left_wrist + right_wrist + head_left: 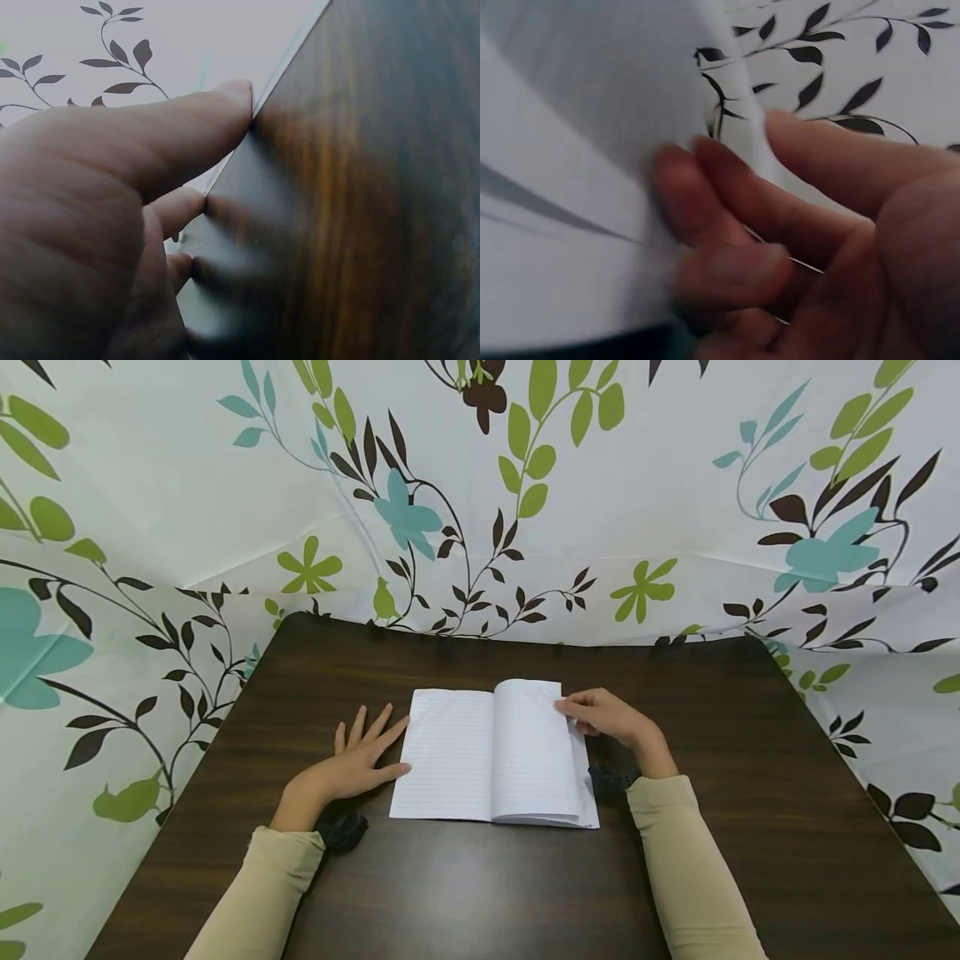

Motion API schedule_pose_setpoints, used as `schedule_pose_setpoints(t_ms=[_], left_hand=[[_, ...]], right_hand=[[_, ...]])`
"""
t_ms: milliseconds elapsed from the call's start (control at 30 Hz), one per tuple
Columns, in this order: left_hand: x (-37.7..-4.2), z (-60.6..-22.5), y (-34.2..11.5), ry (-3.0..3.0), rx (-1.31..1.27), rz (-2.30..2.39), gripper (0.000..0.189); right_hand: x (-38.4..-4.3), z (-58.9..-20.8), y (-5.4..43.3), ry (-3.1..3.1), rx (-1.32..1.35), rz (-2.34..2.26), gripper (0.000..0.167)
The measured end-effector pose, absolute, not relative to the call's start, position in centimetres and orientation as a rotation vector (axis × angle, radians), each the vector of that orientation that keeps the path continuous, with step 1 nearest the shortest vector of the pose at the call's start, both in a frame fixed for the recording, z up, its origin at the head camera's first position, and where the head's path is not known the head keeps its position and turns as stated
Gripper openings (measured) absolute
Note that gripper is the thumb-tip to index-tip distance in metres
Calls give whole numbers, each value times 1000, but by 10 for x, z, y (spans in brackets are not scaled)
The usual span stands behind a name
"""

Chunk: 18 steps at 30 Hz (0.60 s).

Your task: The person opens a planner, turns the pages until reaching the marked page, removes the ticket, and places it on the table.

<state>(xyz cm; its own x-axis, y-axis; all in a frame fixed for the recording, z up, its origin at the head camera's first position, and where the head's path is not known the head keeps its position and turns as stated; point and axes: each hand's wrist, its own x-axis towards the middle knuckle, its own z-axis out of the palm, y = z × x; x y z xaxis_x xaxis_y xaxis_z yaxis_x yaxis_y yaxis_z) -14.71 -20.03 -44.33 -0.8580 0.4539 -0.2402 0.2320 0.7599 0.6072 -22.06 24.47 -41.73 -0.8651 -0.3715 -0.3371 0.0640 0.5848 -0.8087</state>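
Note:
An open notebook point(450, 760) with lined white pages lies on the dark table. Its raised right-hand page point(532, 752) curves up from the fold, with more sheets showing beneath its outer edge. My right hand point(607, 714) pinches that page near the upper outer corner. Seen from the right wrist, the page point(592, 82) stands close beside the bent fingers point(735, 270), blurred in part. With fingers spread, my left hand point(345, 772) rests on the table, its thumb and index fingertips at the notebook's left edge. The left wrist view shows the thumb point(180, 131) against the edge.
Dark wood-grained table point(465, 885) surrounds the notebook. Behind and beside it hangs a white cloth point(637, 485) printed with leaves, flowers and birds. A black wrist device point(342, 832) is on the left wrist, another point(611, 781) on the right.

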Motion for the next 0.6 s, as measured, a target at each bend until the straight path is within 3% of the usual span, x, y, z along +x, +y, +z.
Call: schedule_pose_setpoints(t_ms=[600], left_hand=[[-146,-443,-201,2581,537,816,83]], right_hand=[[-214,-403,242,2168,-412,-1347,42]])
